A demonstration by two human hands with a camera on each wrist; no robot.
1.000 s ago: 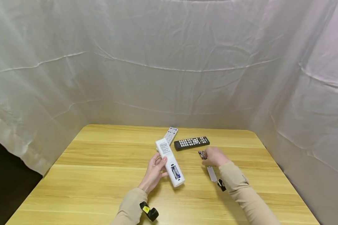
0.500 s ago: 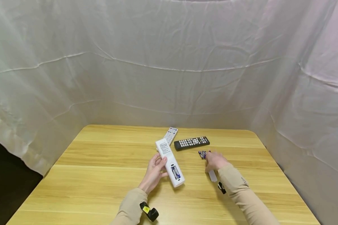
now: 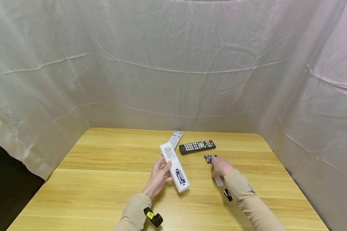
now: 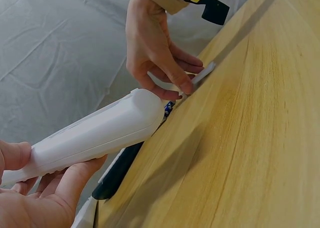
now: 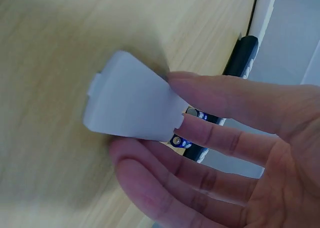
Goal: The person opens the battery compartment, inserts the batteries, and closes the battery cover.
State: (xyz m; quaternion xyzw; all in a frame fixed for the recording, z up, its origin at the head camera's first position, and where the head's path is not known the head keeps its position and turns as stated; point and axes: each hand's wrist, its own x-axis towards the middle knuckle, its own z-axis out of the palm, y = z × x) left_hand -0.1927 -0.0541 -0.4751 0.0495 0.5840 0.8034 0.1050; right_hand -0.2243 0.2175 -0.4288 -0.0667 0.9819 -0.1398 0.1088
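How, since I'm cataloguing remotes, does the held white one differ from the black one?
The white remote shows its back, batteries exposed; the black remote its front. The left hand grips the white remote; the black remote lies on the table. Both are long and slim.

The surface [image 3: 89, 179] is light yellow wood, its grain running side to side and its far corners rounded. Near the far edge lie a white remote [image 3: 177, 137] and, just to its right, a black remote [image 3: 197, 147], both buttons up; nearer than these, batteries [image 3: 206, 159] lie side by side
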